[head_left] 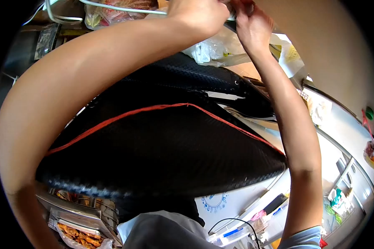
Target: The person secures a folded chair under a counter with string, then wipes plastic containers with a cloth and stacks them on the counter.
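My left hand (199,16) is at the top edge, fingers curled and partly cut off by the frame. Just right of it, my right hand (253,25) has its fingers pinched together. Both hands nearly meet around something small and pale that I cannot make out. A white cable (124,9) runs up to my left hand and passes out of sight behind it. Below the hands lies a clear plastic bag (207,50). Between my forearms spreads a large black textured sheet or cover (166,153), with a red cord (141,109) stretched across it.
Bagged food (120,12) sits at the upper left. A tray of orange-brown food (81,236) is at the lower left. At the lower right are a dark phone-like object (275,203), a clear container with a blue strip (235,234) and a green-white packet (337,198). A wall fills the upper right.
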Motion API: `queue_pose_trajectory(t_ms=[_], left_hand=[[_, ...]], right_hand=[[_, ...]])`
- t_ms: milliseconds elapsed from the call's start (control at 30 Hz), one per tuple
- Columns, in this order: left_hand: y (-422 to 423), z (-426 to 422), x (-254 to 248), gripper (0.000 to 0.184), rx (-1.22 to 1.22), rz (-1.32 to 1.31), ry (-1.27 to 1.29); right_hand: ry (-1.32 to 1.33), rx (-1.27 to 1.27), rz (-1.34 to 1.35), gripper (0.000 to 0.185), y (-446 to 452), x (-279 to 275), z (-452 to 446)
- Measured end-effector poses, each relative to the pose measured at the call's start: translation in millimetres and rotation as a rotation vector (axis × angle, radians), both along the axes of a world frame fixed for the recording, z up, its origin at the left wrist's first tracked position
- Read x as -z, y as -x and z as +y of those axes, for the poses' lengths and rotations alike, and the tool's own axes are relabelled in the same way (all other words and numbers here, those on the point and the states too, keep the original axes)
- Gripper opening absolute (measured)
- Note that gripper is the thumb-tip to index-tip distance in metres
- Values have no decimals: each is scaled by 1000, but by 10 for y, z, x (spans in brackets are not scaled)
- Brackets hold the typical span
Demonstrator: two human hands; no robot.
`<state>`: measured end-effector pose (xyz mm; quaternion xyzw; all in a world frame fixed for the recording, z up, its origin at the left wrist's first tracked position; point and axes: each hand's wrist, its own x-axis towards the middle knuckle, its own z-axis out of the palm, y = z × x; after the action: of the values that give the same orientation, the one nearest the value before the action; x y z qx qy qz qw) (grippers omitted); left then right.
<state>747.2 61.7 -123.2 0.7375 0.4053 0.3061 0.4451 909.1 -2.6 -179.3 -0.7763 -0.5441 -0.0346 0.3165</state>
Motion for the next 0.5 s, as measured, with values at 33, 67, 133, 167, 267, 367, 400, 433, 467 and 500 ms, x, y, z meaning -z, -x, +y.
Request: queue_pose_trajectory(t_ms=[33, 67, 133, 167, 267, 367, 400, 433, 467, 500], left_hand=[[61, -68, -53, 16, -69, 28, 148], [91, -99, -55, 15, -141, 54, 296], [106, -41, 114, 16, -113, 154, 307], [102, -15, 199, 18, -80, 249, 326], [82, -19, 278, 35, 265, 285, 501], [10, -162, 250, 47, 213, 344, 534], [3, -186, 271, 49, 202, 338, 587], [-34, -183, 377, 48, 178, 366, 524], [-60, -173, 481, 48, 175, 364, 520], [-80, -159, 529, 45, 148, 397, 391]], right_hand=[[-57, -12, -14, 31, 5, -28, -1], [-64, -20, -5, 31, 23, -52, -11], [55, 97, 83, 31, 6, -72, -42], [46, 94, 85, 31, -6, -84, -40], [5, 101, 129, 32, -8, -128, -45], [22, 82, 93, 34, -17, -157, -53], [29, 64, 26, 36, -62, -101, -58], [38, 47, -42, 37, -69, -100, -51], [33, 45, -43, 37, -74, -96, -41], [35, 73, 29, 38, -32, -118, -25]])
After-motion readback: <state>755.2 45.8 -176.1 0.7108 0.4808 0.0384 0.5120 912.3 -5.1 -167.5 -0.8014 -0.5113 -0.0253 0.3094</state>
